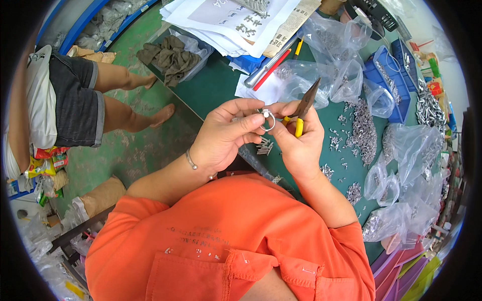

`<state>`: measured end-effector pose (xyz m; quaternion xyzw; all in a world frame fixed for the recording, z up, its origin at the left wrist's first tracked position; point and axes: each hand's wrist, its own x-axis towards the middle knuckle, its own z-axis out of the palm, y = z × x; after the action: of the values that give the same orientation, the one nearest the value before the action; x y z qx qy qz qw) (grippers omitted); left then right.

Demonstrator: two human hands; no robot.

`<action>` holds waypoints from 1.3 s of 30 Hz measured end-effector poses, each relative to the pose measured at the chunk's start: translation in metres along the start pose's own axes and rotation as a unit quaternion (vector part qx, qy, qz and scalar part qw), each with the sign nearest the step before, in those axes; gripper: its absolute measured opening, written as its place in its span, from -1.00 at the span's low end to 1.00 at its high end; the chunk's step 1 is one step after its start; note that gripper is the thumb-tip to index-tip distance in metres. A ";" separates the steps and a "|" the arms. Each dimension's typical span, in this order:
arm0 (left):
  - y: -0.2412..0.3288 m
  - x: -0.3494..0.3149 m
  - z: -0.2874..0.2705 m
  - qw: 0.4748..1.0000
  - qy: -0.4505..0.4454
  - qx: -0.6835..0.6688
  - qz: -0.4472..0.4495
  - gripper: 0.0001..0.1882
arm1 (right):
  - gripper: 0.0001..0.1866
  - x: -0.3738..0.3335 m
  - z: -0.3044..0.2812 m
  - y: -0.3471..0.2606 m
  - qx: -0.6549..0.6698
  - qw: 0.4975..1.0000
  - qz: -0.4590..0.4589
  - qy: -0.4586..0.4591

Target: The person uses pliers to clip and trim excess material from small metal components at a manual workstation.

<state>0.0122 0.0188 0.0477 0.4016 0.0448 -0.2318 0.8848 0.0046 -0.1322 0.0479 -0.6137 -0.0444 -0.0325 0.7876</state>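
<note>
A small silver metal ring (271,126) with a pale block-like piece at its top is held up between my two hands over the table's near edge. Thumb and fingers of my left hand (221,133) pinch it from one side. My right hand (303,145) touches the ring with its thumb and fingertips. Tucked in that same hand is a pair of pliers (310,99) with yellow handles, its dark jaws pointing up and away. Just under the ring lies a small cluster of short metal pins (264,146) on the table.
Heaps of small grey metal parts (364,133) spread over the green table (211,85) on the right. Around them are clear plastic bags (414,145) and a blue bin (384,85). Papers (226,25) and a dark cloth (170,57) sit farther off. Another person's legs (125,110) are at left.
</note>
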 end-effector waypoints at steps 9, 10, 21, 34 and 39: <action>-0.003 -0.001 -0.003 1.000 0.010 -0.020 -0.013 -0.73 | -0.83 -0.007 -0.001 -0.008 0.015 0.999 0.052 0.001; -0.003 -0.001 -0.002 1.000 0.010 -0.017 -0.011 -0.74 | -0.83 -0.006 -0.001 -0.008 0.009 0.999 0.053 0.010; -0.007 0.001 -0.005 0.997 0.004 -0.026 -0.069 -0.84 | -0.84 -0.005 -0.005 0.001 0.083 0.995 0.058 0.015; -0.008 0.004 0.000 0.998 0.001 0.020 -0.062 -0.72 | -0.81 -0.007 -0.005 0.003 0.059 0.996 0.067 0.013; -0.012 0.004 0.001 0.999 0.006 0.010 -0.036 -0.76 | -0.75 -0.007 -0.006 0.002 0.061 0.997 0.039 0.022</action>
<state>0.0104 0.0094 0.0391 0.4099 0.0622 -0.2618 0.8716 -0.0022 -0.1373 0.0434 -0.5645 -0.0045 -0.0125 0.8253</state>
